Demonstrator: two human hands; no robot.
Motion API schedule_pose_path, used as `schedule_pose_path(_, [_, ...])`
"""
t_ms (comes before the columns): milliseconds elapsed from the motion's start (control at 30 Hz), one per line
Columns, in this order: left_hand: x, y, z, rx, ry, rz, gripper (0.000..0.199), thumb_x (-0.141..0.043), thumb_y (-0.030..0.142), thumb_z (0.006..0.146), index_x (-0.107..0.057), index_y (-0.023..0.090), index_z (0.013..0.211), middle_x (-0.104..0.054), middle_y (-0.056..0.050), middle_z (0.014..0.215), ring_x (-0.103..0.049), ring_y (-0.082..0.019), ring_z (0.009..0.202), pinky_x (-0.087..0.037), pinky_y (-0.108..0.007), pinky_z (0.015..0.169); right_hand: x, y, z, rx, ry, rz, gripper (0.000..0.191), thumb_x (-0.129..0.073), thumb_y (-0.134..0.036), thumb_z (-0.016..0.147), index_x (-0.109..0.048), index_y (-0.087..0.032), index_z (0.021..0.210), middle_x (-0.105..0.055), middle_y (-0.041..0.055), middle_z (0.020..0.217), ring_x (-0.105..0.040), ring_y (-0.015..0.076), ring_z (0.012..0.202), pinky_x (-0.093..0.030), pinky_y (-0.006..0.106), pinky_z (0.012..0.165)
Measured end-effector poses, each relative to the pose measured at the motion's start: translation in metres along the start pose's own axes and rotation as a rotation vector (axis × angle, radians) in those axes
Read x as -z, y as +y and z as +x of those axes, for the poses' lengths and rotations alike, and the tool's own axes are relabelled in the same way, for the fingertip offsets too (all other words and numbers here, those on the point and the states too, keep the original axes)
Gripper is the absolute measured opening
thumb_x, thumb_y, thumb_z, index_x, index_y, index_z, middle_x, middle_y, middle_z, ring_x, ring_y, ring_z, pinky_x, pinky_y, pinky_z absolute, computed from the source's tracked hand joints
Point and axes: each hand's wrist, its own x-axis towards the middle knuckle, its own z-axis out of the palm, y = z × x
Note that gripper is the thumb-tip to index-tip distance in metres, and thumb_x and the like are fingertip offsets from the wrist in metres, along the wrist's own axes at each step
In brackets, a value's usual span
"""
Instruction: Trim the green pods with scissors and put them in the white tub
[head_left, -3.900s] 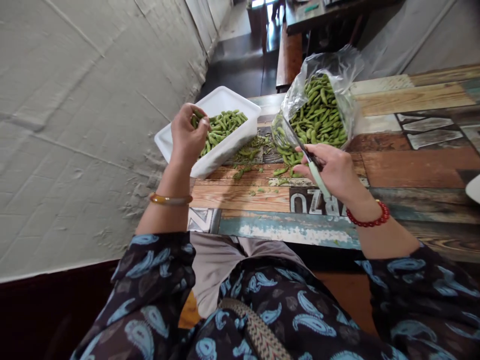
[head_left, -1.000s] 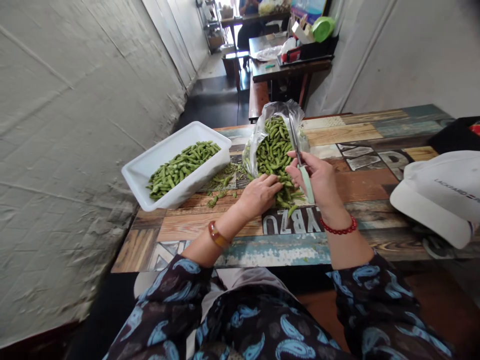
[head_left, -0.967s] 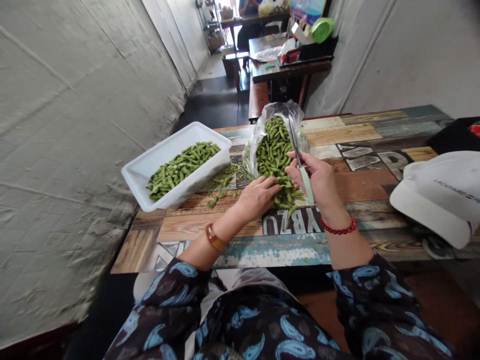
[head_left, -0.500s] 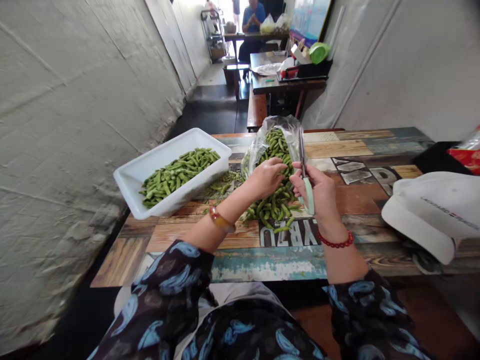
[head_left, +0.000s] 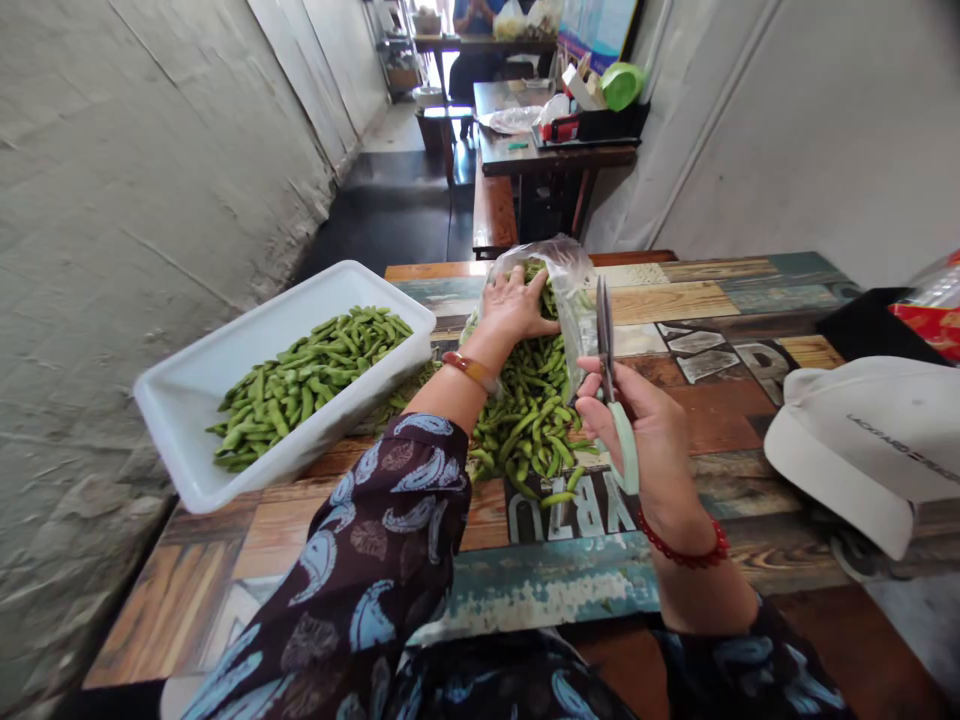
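My left hand [head_left: 516, 305] reaches into the mouth of a clear plastic bag [head_left: 566, 262], its fingers spread over the edamame pods inside. A heap of green edamame pods [head_left: 536, 410] spills from the bag onto the table toward me. My right hand [head_left: 645, 425] is closed around the pale green handles of a pair of scissors [head_left: 624, 445], just right of the heap. The scissor blades point away from me, beside the bag's right edge. To the left, a white plastic tub [head_left: 176, 385] holds many more pods [head_left: 307, 385].
The patchwork wood-pattern table [head_left: 555, 590] carries a white cap [head_left: 870, 430] at right, with a black tray [head_left: 855, 320] and red packet [head_left: 930, 325] behind it. Plant scraps lie between tub and heap. Beyond stand another table [head_left: 517, 155] and a person [head_left: 474, 15]. A rough wall [head_left: 112, 250] runs along the left.
My left hand has moved forward from the front of the heap into the bag, its fingers spreading. My right hand still grips the scissors. The view has tilted down and shifted.
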Motion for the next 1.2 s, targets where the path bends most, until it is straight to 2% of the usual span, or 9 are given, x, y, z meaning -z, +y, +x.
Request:
schedule_pose_path(233, [-0.001,0.013,-0.023,-0.076,0.061,0.022,0.063,-0.073,0.044,0.072,-0.063,0.020,0.130,-0.048,-0.018,0.138,-0.051,-0.041,0.120,-0.047,-0.049,0.096,-0.002,0.007,0.002,-0.027,0.029,-0.020,0.037,-0.071,-0.039,0.087,-0.068,-0.025,0.121,-0.064,-0.0009,0.086,-0.056,0.0093,0.060,-0.049,0.022,0.053])
schedule_pose_path(433, [-0.006,0.016,-0.059,-0.229,0.086,-0.025,0.040,-0.068,0.028,0.079,-0.067,0.016,0.117,-0.050,-0.018,0.131,-0.062,-0.031,0.103,-0.052,-0.042,0.089,-0.016,0.040,0.012,-0.064,-0.113,0.014,0.048,-0.074,-0.049,0.080,-0.070,-0.020,0.117,-0.066,0.0019,0.085,-0.056,0.0109,0.059,-0.050,0.023,0.051])
schedule_pose_path(600, [-0.002,0.007,-0.097,-0.311,0.058,-0.142,0.027,-0.066,0.017,0.079,-0.071,0.015,0.105,-0.057,-0.013,0.115,-0.064,-0.025,0.100,-0.053,-0.037,0.089,-0.020,0.055,0.017,-0.230,-0.100,0.129,0.058,-0.073,-0.060,0.075,-0.068,-0.019,0.116,-0.068,0.0024,0.088,-0.056,0.0096,0.051,-0.047,0.022,0.042])
schedule_pose_path(667, [0.002,0.005,-0.117,-0.389,0.053,-0.155,0.031,-0.064,0.016,0.080,-0.071,0.016,0.109,-0.058,-0.014,0.125,-0.062,-0.026,0.109,-0.052,-0.040,0.096,-0.017,0.057,0.019,-0.260,-0.085,0.145,0.061,-0.075,-0.062,0.072,-0.068,-0.018,0.114,-0.067,0.0015,0.083,-0.057,0.0094,0.050,-0.046,0.021,0.040])
schedule_pose_path(767, [0.007,0.001,-0.152,-0.438,0.074,-0.148,0.048,-0.067,0.023,0.082,-0.064,0.022,0.130,-0.048,-0.012,0.150,-0.053,-0.032,0.129,-0.044,-0.049,0.110,-0.014,0.057,0.021,-0.278,-0.082,0.177,0.062,-0.080,-0.060,0.067,-0.069,-0.017,0.111,-0.067,0.0000,0.079,-0.056,0.0083,0.048,-0.046,0.020,0.038])
schedule_pose_path(833, [0.007,-0.006,-0.176,-0.381,0.113,-0.161,0.056,-0.069,0.026,0.083,-0.058,0.023,0.138,-0.043,-0.012,0.156,-0.044,-0.033,0.139,-0.038,-0.052,0.115,-0.014,0.055,0.022,-0.293,-0.067,0.194,0.063,-0.082,-0.059,0.064,-0.070,-0.016,0.109,-0.066,-0.0009,0.074,-0.054,0.0078,0.046,-0.045,0.019,0.038])
schedule_pose_path(967, [-0.006,-0.021,-0.217,-0.191,0.182,-0.206,0.080,-0.076,0.043,0.079,-0.046,0.018,0.148,-0.032,-0.021,0.160,-0.034,-0.039,0.147,-0.031,-0.058,0.119,-0.017,0.052,0.020,-0.327,-0.016,0.228,0.063,-0.081,-0.061,0.066,-0.071,-0.015,0.108,-0.061,-0.0034,0.062,-0.053,0.0081,0.044,-0.044,0.018,0.038])
schedule_pose_path(1067, [-0.025,-0.023,-0.234,-0.239,0.106,-0.251,0.102,-0.086,0.049,0.066,-0.041,0.016,0.151,-0.015,-0.027,0.165,-0.021,-0.045,0.151,-0.030,-0.061,0.119,-0.020,0.054,0.018,-0.329,0.035,0.258,0.064,-0.080,-0.061,0.066,-0.071,-0.015,0.108,-0.063,-0.0023,0.067,-0.054,0.0084,0.047,-0.046,0.019,0.040])
schedule_pose_path(1200, [-0.048,-0.017,-0.229,-0.258,0.111,-0.319,0.106,-0.084,0.039,0.071,-0.027,0.018,0.156,0.005,-0.026,0.167,-0.001,-0.045,0.155,-0.028,-0.064,0.119,-0.024,0.061,0.018,-0.267,0.042,0.223,0.062,-0.078,-0.060,0.070,-0.071,-0.017,0.113,-0.063,-0.0023,0.072,-0.054,0.0080,0.048,-0.048,0.021,0.043])
